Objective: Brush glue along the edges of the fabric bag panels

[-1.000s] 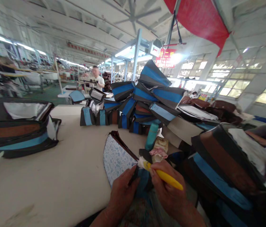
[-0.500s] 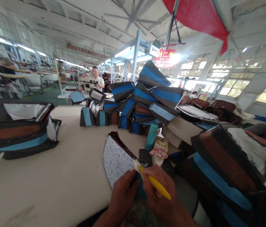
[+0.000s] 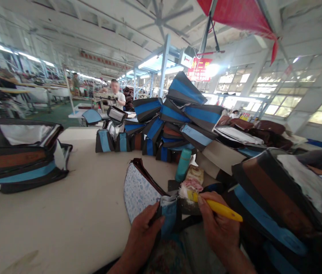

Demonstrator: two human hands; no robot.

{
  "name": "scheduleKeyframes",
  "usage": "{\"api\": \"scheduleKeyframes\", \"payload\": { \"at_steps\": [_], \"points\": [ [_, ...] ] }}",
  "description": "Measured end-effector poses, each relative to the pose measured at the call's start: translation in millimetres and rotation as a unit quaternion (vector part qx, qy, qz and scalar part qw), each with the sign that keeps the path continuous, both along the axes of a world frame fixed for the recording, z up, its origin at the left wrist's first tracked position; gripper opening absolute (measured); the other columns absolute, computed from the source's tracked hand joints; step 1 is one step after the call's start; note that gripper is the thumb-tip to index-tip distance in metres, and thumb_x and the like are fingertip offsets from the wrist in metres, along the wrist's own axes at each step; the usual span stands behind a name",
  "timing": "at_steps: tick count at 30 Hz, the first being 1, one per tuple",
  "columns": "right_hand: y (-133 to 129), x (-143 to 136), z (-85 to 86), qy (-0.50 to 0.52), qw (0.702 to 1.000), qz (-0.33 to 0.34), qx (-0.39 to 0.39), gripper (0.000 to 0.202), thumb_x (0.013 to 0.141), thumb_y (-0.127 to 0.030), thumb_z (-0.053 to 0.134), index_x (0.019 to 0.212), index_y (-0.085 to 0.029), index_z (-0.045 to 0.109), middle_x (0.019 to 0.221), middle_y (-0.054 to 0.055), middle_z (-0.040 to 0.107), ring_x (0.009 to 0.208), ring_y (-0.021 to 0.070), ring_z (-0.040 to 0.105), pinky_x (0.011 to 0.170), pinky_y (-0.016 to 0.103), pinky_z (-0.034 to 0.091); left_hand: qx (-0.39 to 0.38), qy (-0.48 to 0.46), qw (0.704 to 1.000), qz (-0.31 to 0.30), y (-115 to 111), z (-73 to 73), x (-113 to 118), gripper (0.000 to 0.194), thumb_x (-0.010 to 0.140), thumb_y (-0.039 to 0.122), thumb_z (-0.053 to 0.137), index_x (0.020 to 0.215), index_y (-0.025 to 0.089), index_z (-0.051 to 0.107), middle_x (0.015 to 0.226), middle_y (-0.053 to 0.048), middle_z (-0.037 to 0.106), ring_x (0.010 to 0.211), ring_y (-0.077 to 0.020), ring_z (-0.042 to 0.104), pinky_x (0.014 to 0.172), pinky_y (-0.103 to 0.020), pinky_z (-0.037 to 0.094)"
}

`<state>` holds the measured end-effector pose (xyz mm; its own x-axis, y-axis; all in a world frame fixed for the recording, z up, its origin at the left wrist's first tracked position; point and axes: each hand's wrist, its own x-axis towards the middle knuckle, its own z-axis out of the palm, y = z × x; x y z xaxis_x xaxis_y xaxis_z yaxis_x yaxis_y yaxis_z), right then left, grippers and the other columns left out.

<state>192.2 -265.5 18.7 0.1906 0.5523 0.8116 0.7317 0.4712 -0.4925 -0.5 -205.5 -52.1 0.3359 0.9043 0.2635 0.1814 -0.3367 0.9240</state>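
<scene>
My left hand (image 3: pixel 146 228) grips the near edge of a fabric bag piece (image 3: pixel 142 190), thumb on one side and fingers on the other. The piece has a pale blue patterned lining, a dark edge and a blue strip at its near end. In my right hand (image 3: pixel 220 220) is a brush (image 3: pixel 220 208) with a yellow handle. Its white bristles point left over a dark container, just right of the bag piece and apart from it. Behind the bristles lie a crumpled cream and pink cloth (image 3: pixel 193 184) and a teal bottle (image 3: pixel 183 164).
Across the pale table (image 3: pixel 86 198), a heap of blue and black bag pieces (image 3: pixel 175 114) rises at the back. More stacked pieces stand at left (image 3: pixel 18 160) and close at right (image 3: pixel 272 190). A person (image 3: pixel 116 95) sits beyond the heap.
My right hand has moved the brush rightward, off the bag piece and over the dark container. My left hand stays on the piece, and its blue strip now shows.
</scene>
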Motion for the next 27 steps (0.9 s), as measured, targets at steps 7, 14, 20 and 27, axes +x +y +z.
{"api": "scheduleKeyframes", "payload": {
  "at_steps": [7, 14, 20, 27],
  "points": [
    [-1, -5, -2.4, -0.006, 1.000, 0.017, 0.004, 0.011, 0.093, -0.011, 0.054, 0.094, -0.020, 0.061, 0.080, 0.000, 0.061, 0.070, 0.0120, 0.059, 0.065, 0.023, 0.049, -0.027, -0.011, 0.999, -0.018, 1, 7.0, -4, 0.035, 0.088, 0.037, 0.059, 0.120, 0.023, 0.066, 0.107, -0.004, 0.071, 0.101, -0.0228, 0.065, 0.093, -0.034, 0.050],
    [5, -5, -6.7, -0.007, 0.998, 0.049, -0.029, 0.010, 0.093, -0.015, 0.054, 0.095, -0.021, 0.062, 0.079, 0.000, 0.062, 0.069, 0.0137, 0.060, 0.063, 0.026, 0.049, 0.152, 0.042, 0.982, 0.100, 1, -7.8, -5, 0.024, 0.090, 0.033, 0.060, 0.109, 0.022, 0.068, 0.095, -0.003, 0.072, 0.086, -0.0185, 0.068, 0.077, -0.027, 0.054],
    [3, 4, 10.4, 0.014, 1.000, -0.009, -0.012, 0.007, 0.093, -0.020, 0.058, 0.095, -0.022, 0.064, 0.087, 0.002, 0.064, 0.084, 0.0185, 0.062, 0.078, 0.032, 0.050, 0.448, 0.156, 0.865, 0.161, 7, -3.3, -9, 0.025, 0.091, 0.011, 0.051, 0.114, 0.013, 0.062, 0.074, -0.005, 0.065, 0.065, -0.0161, 0.059, 0.062, -0.028, 0.047],
    [-3, -13, 39.8, -0.063, 0.993, 0.089, -0.039, 0.013, 0.092, -0.011, 0.056, 0.095, -0.023, 0.060, 0.080, -0.002, 0.062, 0.072, 0.0129, 0.059, 0.068, 0.026, 0.047, 0.538, 0.251, 0.794, 0.130, 5, 6.4, -1, 0.015, 0.090, 0.010, 0.054, 0.102, 0.013, 0.062, 0.067, -0.002, 0.060, 0.057, -0.0160, 0.050, 0.056, -0.032, 0.034]
  ]
}}
